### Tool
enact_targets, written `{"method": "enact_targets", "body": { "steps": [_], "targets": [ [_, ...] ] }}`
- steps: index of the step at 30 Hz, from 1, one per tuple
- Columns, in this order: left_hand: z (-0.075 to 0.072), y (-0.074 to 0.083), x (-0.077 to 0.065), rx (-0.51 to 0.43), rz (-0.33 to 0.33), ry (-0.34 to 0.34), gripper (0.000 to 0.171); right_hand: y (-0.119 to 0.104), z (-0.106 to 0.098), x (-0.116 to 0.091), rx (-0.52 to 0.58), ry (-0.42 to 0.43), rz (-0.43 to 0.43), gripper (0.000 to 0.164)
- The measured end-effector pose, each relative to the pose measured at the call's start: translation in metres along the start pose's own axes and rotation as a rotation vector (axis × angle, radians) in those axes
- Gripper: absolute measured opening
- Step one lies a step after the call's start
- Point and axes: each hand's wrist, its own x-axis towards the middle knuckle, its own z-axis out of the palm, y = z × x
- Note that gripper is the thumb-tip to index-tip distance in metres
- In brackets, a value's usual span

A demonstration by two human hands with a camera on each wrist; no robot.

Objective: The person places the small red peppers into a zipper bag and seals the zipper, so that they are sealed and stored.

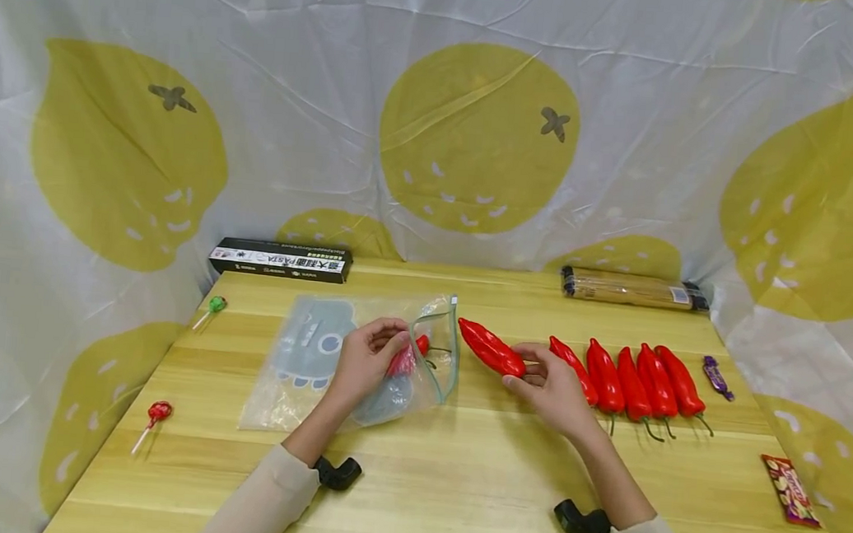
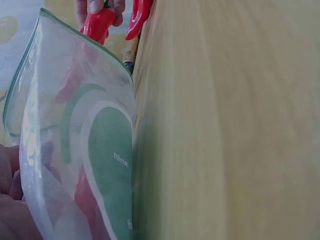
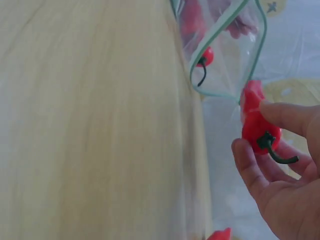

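Observation:
My left hand (image 1: 366, 360) pinches the upper side of a clear zip bag (image 1: 268, 408) near its green-edged mouth, which gapes to the right. Inside lies at least one red chili pepper (image 3: 205, 56), its green stem toward the mouth; the bag's print partly hides what else is in there. Between the thumb and fingers of my right hand (image 1: 555, 391) is another red pepper (image 1: 488, 347), held by its stem end above the table. Its narrow tip points left, close to the bag's mouth. Right of this hand, several red peppers (image 1: 629, 388) lie in a row, stems toward me.
A black pasta box (image 1: 282, 260) and a pack of long noodles (image 1: 625, 289) lie along the back edge. Green and red lollipops (image 1: 158, 413) lie at the left. On the right are a purple-wrapped candy (image 1: 718, 378) and a red snack packet (image 1: 790, 490).

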Motion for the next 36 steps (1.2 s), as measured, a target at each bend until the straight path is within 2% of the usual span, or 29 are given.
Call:
{"method": "enact_targets", "body": {
  "steps": [12, 16, 20, 23, 30, 36],
  "targets": [
    [0.001, 0.007, -0.004, 0.113, 0.029, 0.004, 0.022, -0.016, 0.025, 0.018, 0.112, -0.068, -0.002, 0.044],
    [0.002, 0.010, -0.006, 0.154, 0.023, 0.014, 0.023, -0.021, 0.036, 0.027, 0.181, -0.116, -0.012, 0.043],
    [0.005, 0.013, -0.007, 0.165, 0.018, 0.032, 0.020, -0.021, 0.046, 0.035, 0.240, -0.164, 0.020, 0.044],
    [0.007, 0.014, -0.007, 0.159, 0.020, 0.033, 0.017, -0.021, 0.054, 0.039, 0.253, -0.146, 0.055, 0.042],
    [0.009, 0.011, -0.008, 0.151, 0.038, 0.017, 0.016, -0.022, 0.071, 0.044, 0.264, -0.002, 0.135, 0.029],
    [0.011, 0.016, -0.012, 0.218, 0.107, 0.039, 0.018, -0.022, 0.082, 0.045, 0.256, -0.017, 0.118, 0.030]
  ]
}}
